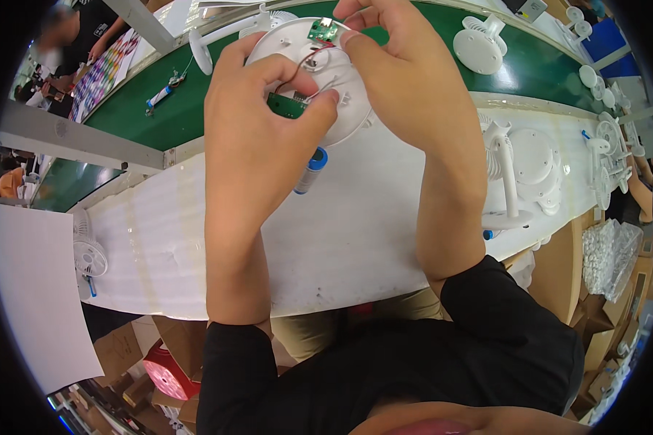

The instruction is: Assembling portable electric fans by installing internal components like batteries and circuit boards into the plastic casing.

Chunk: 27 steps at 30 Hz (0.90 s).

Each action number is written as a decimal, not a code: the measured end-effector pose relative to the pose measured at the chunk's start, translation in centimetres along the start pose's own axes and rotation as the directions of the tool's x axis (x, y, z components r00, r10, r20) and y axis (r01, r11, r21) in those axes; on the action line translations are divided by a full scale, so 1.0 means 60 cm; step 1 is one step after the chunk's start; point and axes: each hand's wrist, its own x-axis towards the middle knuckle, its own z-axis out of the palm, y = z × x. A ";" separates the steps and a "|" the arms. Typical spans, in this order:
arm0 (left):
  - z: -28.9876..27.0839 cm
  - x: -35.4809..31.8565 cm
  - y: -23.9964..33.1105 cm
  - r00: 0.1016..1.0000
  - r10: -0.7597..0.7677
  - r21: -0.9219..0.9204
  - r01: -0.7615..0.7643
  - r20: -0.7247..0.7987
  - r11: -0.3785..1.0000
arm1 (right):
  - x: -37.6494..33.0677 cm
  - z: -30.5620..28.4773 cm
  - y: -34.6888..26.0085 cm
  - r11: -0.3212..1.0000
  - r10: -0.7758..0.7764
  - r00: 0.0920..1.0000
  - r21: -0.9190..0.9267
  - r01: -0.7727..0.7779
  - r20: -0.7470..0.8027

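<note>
Both hands hold a round white base (341, 109) above the tabletop (363, 239); the left hand (257, 123) has its grip closed on a green circuit board (286, 106). The right hand (406, 80), at 1 o'clock, pinches a second green board (321, 30); a blue-capped battery (310, 171) hangs at 6 o'clock.

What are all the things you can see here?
round white base: one, white, held up between both hands
small circuit boards: two, green, on the round base
thin wires: red and white, across the base
battery cell: one, white with blue cap, hanging under the base
fan parts: several, white, on the right of the bench
conveyor belt: green, behind the bench
small fan: one, white, left edge
left hand: grips the base
right hand: pinches the top board
</note>
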 end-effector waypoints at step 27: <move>0.051 0.037 0.001 0.963 -0.252 -0.623 0.254 0.093 0.740 | 0.026 -0.032 0.039 0.804 -0.513 0.858 -0.330 0.495 0.036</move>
